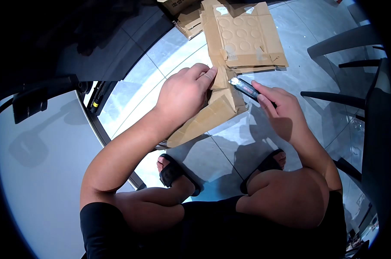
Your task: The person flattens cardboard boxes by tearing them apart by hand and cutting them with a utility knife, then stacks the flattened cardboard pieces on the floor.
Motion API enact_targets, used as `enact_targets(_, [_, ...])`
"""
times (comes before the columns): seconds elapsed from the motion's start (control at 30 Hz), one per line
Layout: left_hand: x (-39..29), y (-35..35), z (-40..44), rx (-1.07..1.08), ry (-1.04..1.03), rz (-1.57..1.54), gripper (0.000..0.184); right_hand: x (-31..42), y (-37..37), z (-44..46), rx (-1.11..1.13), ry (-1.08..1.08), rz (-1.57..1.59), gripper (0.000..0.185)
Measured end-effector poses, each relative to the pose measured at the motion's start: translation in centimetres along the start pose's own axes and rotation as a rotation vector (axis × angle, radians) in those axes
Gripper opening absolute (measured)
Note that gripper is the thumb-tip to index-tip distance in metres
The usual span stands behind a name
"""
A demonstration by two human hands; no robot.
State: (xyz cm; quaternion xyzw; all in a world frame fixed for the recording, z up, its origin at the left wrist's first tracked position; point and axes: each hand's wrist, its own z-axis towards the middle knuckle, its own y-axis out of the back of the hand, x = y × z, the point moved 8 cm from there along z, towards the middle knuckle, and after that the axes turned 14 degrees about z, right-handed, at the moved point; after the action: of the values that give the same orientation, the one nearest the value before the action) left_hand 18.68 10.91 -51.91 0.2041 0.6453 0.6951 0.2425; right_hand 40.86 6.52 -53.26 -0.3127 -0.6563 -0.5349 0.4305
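Observation:
A brown cardboard box (pixel 204 123), partly crushed and tilted, is in front of me above the floor. My left hand (pixel 184 88) grips its upper edge, fingers curled over the cardboard; some fingertips are hidden. In my right hand (pixel 282 108) is a dark utility knife (pixel 247 89), pinched between thumb and fingers. Its tip points left and lies close to the box's right side; whether it touches cannot be made out. Just beyond the box lie flattened cardboard pieces (pixel 271 47), the top one pressed with round marks and bearing bits of tape.
More folded cardboard (pixel 190 21) lies at the top. Black chair legs (pixel 333 100) stand on the right. A white tabletop (pixel 44 164) fills the left side. My sandalled feet (pixel 171 170) rest on the grey tiled floor (pixel 223 159) below the box.

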Motion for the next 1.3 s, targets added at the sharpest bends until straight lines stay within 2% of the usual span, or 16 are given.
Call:
enact_targets(0.17, [-0.4, 0.1, 0.1, -0.019, -0.039, 0.075, 0.040, 0.4, -0.3, 0.1, 0.013, 0.064, -0.079, 0.037])
enact_targets(0.4, [-0.8, -0.5, 0.1, -0.009, -0.130, 0.159, 0.038, 1.0, -1.5, 0.2, 0.105, -0.013, -0.195, 0.033])
enact_targets(0.5, [0.2, -0.9, 0.9, 0.053, -0.044, 0.189, 0.038, -1.6, -4.3, -0.5, 0.465, -0.218, -0.475, 0.032])
enact_targets(0.57, [0.4, 0.4, 1.7, -0.004, -0.081, 0.229, 0.039, -1.2, -1.4, -0.3, 0.126, -0.036, -0.202, 0.031])
enact_targets(0.63, [1.6, 0.3, 1.6, -0.030, -0.054, 0.220, 0.039, -2.5, 0.0, -0.5, 0.105, -0.082, -0.123, 0.030])
enact_targets(0.7, [4.1, -0.1, 1.4, -0.050, 0.077, 0.124, 0.033, -5.3, 1.9, -1.7, -0.089, -0.019, 0.003, 0.027])
enact_targets(0.77, [5.1, 0.9, 1.1, -0.057, 0.159, -0.034, 0.029, -13.1, 2.0, -3.2, -0.073, -0.296, -0.084, 0.024])
enact_targets(0.8, [5.9, 1.2, 0.7, -0.060, 0.210, -0.137, 0.029, -16.6, 1.9, -4.1, -0.075, -0.292, -0.081, 0.024])
enact_targets(0.87, [6.6, 1.7, 0.4, -0.082, 0.272, -0.292, 0.030, -21.7, 1.3, -5.4, -0.040, -0.163, -0.347, 0.021])
enact_targets(0.97, [6.9, 1.5, 0.2, -0.040, 0.325, -0.317, 0.036, -25.0, 1.5, -6.7, -0.077, -0.242, -0.322, 0.021])
enact_targets(1.0, [6.7, 1.6, 0.2, -0.041, 0.321, -0.316, 0.036, -24.1, 1.8, -6.5, -0.128, -0.112, -0.518, 0.025])
enact_targets(1.03, [6.6, 1.5, 0.3, -0.021, 0.327, -0.323, 0.043, -22.4, 1.5, -5.5, -0.132, -0.111, -0.519, 0.025])
enact_targets(1.1, [6.2, 1.4, 0.9, -0.003, 0.331, -0.329, 0.051, -18.4, 1.4, -3.1, -0.319, -0.182, -0.046, 0.037])
enact_targets(1.2, [6.1, -1.0, 1.7, 0.171, 0.431, -0.395, 0.071, -5.7, -1.5, 1.4, -0.134, -0.077, 0.242, 0.079])
enact_targets(1.27, [5.3, -1.3, 2.1, 0.171, 0.454, -0.451, 0.071, -1.2, -3.6, 3.5, -0.079, -0.031, 0.283, 0.093])
enact_targets(1.3, [4.8, -1.3, 2.0, 0.153, 0.441, -0.435, 0.071, 0.4, -4.1, 4.3, -0.145, 0.036, 0.132, 0.098])
